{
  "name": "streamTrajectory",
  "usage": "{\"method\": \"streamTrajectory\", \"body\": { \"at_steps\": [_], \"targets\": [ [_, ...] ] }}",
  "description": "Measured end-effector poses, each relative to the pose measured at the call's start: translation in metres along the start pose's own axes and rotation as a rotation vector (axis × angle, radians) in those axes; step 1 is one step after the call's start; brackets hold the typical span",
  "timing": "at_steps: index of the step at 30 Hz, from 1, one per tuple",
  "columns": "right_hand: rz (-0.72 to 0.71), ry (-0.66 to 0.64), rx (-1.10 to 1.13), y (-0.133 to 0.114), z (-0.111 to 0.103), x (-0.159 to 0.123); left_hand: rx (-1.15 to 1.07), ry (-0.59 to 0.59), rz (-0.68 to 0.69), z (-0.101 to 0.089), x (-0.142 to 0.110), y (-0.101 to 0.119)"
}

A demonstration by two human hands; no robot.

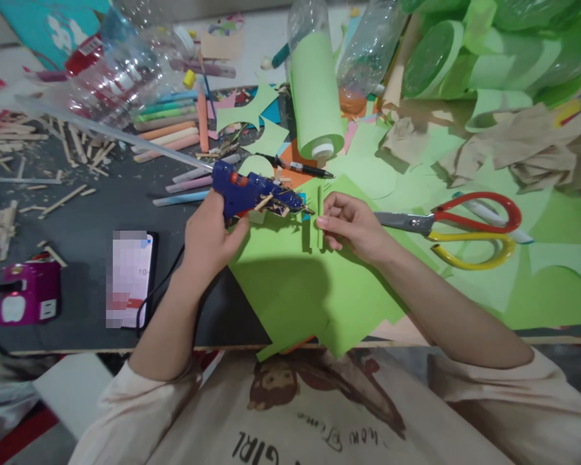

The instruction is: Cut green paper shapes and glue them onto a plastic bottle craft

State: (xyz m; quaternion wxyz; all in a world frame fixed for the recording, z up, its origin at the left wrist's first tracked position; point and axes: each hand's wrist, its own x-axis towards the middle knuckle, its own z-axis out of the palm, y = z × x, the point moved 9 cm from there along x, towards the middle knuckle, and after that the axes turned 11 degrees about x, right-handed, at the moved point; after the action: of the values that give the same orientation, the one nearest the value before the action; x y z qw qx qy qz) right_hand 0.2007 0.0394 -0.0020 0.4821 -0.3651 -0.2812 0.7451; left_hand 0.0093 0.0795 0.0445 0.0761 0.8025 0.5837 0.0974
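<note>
My left hand (214, 231) is wrapped round the handle of a blue hot glue gun (239, 189), with a long clear glue stick (162, 147) coming out of its back. Wood splinters cling to the gun's front, and its nozzle points right. Between the thumb and fingers of my right hand (345, 223) is a small strip of green paper (319, 219), held upright close to the nozzle; I cannot tell whether they touch. Below both hands lies a green paper sheet (295, 290). Scissors (411, 223) with red and yellow handles rest just right of my right hand.
A bottle wrapped in green paper (317, 97) lies behind my hands, near a black pen (305, 169). Crumpled brown paper (508, 148) sits at right. At left are a phone (130, 278), a magenta box (31, 294) with a cable, and wood sticks (82, 139).
</note>
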Motion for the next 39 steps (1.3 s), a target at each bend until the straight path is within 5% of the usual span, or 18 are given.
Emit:
{"method": "streamTrajectory", "body": {
  "at_steps": [18, 23, 28, 32, 36, 39],
  "targets": [
    [0.066, -0.076, -0.073, 0.006, 0.006, -0.002, 0.006, 0.121, -0.042, -0.007, 0.0, -0.012],
    [0.059, -0.068, -0.083, 0.007, 0.005, -0.002, 0.02, 0.225, -0.115, -0.026, 0.001, -0.021],
    [0.05, -0.07, -0.099, 0.006, 0.006, -0.001, 0.087, 0.249, -0.429, -0.071, -0.017, -0.066],
    [0.07, -0.098, -0.097, 0.006, 0.008, -0.001, 0.145, 0.232, -0.495, -0.1, -0.03, -0.12],
    [0.066, -0.097, -0.093, 0.006, 0.006, -0.001, 0.079, 0.165, -0.547, -0.095, -0.033, -0.183],
    [0.058, -0.104, -0.09, 0.007, 0.006, 0.0, -0.093, 0.108, -0.369, -0.078, -0.022, -0.192]
  ]
}}
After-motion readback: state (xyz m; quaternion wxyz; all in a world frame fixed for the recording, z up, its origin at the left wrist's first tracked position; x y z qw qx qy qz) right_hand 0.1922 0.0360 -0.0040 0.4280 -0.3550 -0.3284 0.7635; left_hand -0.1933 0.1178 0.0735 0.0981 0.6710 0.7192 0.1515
